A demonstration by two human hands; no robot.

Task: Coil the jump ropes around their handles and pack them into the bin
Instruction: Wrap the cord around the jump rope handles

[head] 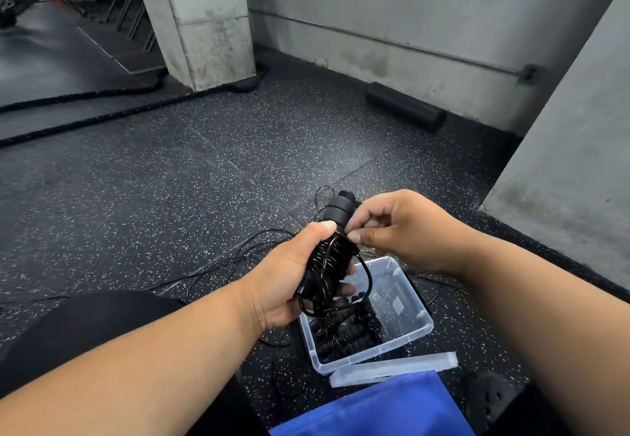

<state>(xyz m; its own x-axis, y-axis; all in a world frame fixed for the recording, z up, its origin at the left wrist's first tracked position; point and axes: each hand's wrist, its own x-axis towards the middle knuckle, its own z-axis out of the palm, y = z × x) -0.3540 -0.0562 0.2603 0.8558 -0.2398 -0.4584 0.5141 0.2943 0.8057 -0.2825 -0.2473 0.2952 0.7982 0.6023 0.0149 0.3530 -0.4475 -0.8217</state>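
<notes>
Left hand (289, 278) grips the coiled jump rope (332, 258); right hand (392, 227) pinches its cord. Clear bin (414, 313) beneath; foam roller (405, 110) at one o'clock.

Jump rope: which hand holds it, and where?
Left hand grips the jump rope around its coiled handles; right hand pinches the cord beside the handle tops.

A black foam roller (405, 110) lies on the speckled rubber floor (191, 169) at its far edge, against the concrete wall (409, 2); a thick black rope (85, 108) runs along the floor's left side and around the concrete pillar (204, 19); a blue bag (375, 408) sits at the near edge.
</notes>
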